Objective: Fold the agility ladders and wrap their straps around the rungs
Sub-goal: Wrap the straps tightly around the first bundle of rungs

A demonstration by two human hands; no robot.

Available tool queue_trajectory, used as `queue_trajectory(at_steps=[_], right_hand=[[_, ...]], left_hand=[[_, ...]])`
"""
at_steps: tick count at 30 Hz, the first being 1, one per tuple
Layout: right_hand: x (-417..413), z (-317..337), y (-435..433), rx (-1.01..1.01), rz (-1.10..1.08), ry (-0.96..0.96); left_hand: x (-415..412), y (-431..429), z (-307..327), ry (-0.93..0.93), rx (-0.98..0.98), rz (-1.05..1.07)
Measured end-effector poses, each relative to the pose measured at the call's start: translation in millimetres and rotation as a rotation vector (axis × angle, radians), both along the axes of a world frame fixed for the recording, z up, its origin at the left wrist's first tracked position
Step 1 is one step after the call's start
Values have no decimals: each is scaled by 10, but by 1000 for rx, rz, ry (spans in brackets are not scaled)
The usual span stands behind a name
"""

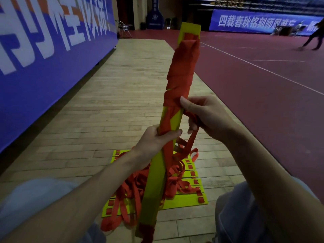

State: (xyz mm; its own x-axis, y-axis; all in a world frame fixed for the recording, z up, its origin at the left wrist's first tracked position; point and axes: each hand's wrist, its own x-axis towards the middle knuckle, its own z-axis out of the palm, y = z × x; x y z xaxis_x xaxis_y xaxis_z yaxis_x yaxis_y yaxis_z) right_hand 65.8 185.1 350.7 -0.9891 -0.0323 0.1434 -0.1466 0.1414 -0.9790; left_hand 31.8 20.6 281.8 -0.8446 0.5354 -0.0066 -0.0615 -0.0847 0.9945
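Wooden floor (pixel 122 85) runs between a blue banner (pixel 43 67) and a maroon court (pixel 263 93). Held upright above it is a folded ladder (pixel 156 172), its yellow rungs stacked and its upper half wound in red strap (pixel 182 67). The left hand (pixel 156 139) is clenched around the stack below the wrapping. The right hand (pixel 206 116) pinches the strap just beside it. Another ladder (pixel 185 201) lies flat on the floor amid loose straps (pixel 129 190).

A blue banner (pixel 43 67) runs along my left; a folding chair (pixel 123 28) stands far off, a person (pixel 313 37) far right.
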Motion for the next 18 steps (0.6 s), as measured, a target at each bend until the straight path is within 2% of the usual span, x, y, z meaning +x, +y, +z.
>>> queue_trajectory(at_steps=[4,8,10,15,18], right_hand=[[-28,-36,96,308,-75,-5],[-74,-93,100,650,-75,77],[-98,-127,110,768,-73,58],[-129,-150,108,824,-132,65],[-118,-117,80,711,-188,35]], left_hand=[[-35,-18,-3,104,-56,23],[-59,-19,-26,102,-82,67],[-67,-16,-38,97,-88,78],[-72,-14,20,60,-54,63],[-68,-12,55,72,-48,43]])
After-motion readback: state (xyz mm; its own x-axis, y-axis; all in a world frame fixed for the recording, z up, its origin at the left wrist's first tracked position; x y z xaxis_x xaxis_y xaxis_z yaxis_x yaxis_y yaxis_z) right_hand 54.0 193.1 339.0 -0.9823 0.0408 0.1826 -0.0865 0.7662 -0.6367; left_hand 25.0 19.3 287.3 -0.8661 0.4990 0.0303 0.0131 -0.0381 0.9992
